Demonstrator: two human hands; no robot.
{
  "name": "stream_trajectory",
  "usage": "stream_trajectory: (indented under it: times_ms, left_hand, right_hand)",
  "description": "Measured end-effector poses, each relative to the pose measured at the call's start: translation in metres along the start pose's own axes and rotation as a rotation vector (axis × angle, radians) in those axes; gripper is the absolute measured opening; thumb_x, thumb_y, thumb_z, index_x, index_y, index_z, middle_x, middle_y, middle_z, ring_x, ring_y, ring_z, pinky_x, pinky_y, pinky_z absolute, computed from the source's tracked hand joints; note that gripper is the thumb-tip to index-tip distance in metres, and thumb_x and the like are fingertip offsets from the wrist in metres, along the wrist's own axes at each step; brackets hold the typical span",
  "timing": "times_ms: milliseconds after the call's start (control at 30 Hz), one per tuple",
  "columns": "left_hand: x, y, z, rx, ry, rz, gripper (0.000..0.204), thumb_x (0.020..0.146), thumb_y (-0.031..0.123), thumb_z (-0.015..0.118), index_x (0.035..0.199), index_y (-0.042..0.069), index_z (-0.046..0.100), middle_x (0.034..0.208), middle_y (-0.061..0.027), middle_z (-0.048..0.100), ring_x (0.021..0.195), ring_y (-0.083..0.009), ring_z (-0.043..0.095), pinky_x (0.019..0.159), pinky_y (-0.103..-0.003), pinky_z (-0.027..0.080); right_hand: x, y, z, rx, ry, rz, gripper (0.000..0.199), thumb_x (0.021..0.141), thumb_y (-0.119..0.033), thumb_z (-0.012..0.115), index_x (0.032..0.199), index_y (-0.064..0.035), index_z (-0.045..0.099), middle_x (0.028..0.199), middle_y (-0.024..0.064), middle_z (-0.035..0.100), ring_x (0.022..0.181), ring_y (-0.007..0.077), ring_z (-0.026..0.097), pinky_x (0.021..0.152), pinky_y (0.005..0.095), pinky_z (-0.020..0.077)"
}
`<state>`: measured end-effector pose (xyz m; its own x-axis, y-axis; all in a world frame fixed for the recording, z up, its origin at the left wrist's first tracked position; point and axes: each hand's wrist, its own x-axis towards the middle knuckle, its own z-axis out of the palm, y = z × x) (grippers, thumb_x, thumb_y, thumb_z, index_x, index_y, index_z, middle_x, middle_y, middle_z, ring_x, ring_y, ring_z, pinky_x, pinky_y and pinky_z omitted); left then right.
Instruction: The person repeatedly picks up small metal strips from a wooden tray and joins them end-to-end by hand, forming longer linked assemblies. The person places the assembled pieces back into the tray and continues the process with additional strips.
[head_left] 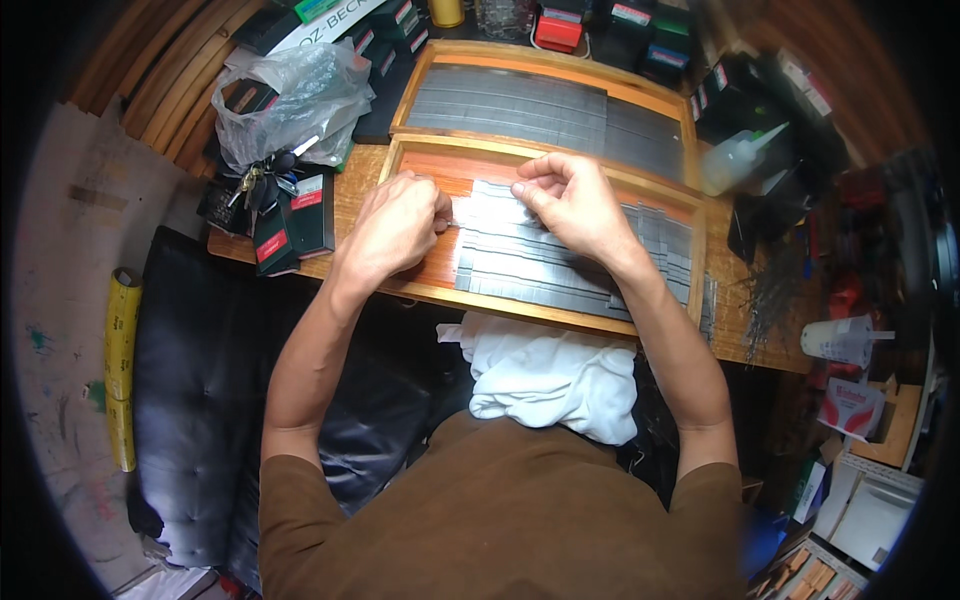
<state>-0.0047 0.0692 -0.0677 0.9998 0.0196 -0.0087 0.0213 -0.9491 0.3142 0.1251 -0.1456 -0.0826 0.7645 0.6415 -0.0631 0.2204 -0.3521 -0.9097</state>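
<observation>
A shallow wooden tray (560, 318) with an orange bottom lies at the table's near edge. Rows of thin, shiny grey metal pieces (520, 262), like needles laid side by side, cover most of its middle and right. Over the bare orange part at the tray's left, my left hand (393, 228) is closed with its fingers curled in. My right hand (575, 200) hovers at the upper rows, thumb and forefinger pinched together close to the metal pieces. Whatever either hand grips is too small or hidden to make out.
Behind stands a second wooden tray (410, 85) of grey pieces. A plastic bag (300, 95), keys (262, 185) and dark boxes (308, 215) sit at left. A squeeze bottle (730, 163) and loose thin wires (775, 300) are at right. White cloth (550, 380) covers my lap.
</observation>
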Motion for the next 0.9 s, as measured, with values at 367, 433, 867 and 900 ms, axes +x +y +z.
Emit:
stream_trajectory:
  times_ms: [367, 433, 867, 900]
  left_hand:
    - [-0.006, -0.002, 0.001, -0.085, 0.059, 0.043, 0.009, 0.084, 0.007, 0.077, 0.091, 0.001, 0.078, 0.089, -0.0159, 0.07, 0.096, -0.0362, 0.065, 0.086, -0.046, 0.053]
    - [-0.007, 0.002, -0.005, -0.094, 0.067, 0.03, 0.009, 0.084, 0.007, 0.078, 0.091, 0.0, 0.078, 0.089, -0.0165, 0.069, 0.095, -0.0367, 0.065, 0.086, -0.046, 0.052]
    - [-0.015, 0.012, -0.018, -0.05, 0.051, 0.051, 0.01, 0.085, 0.008, 0.075, 0.091, 0.001, 0.077, 0.091, -0.0162, 0.068, 0.095, -0.037, 0.064, 0.086, -0.047, 0.052]
    - [-0.016, 0.013, -0.018, -0.048, 0.053, 0.054, 0.01, 0.085, 0.008, 0.075, 0.091, 0.0, 0.077, 0.091, -0.0162, 0.068, 0.095, -0.037, 0.065, 0.086, -0.047, 0.052]
  right_hand:
    - [0.019, -0.002, 0.009, -0.095, 0.041, -0.074, 0.036, 0.096, -0.021, 0.079, 0.117, 0.0084, 0.075, 0.095, 0.0203, 0.08, 0.086, 0.0213, 0.077, 0.084, 0.0343, 0.0609]
    - [0.025, -0.003, 0.014, 0.017, -0.025, -0.022, 0.039, 0.096, -0.021, 0.08, 0.121, 0.0079, 0.074, 0.096, 0.0186, 0.08, 0.086, 0.0195, 0.077, 0.081, 0.0331, 0.0619]
    - [0.03, -0.02, 0.021, 0.325, -0.262, 0.147, 0.032, 0.097, -0.018, 0.08, 0.122, 0.0019, 0.075, 0.103, 0.0106, 0.08, 0.082, 0.0116, 0.073, 0.07, 0.0262, 0.062]
    - [0.03, -0.02, 0.021, 0.318, -0.273, 0.153, 0.031, 0.097, -0.018, 0.08, 0.121, 0.0017, 0.075, 0.103, 0.0104, 0.08, 0.082, 0.0114, 0.072, 0.07, 0.0261, 0.0618]
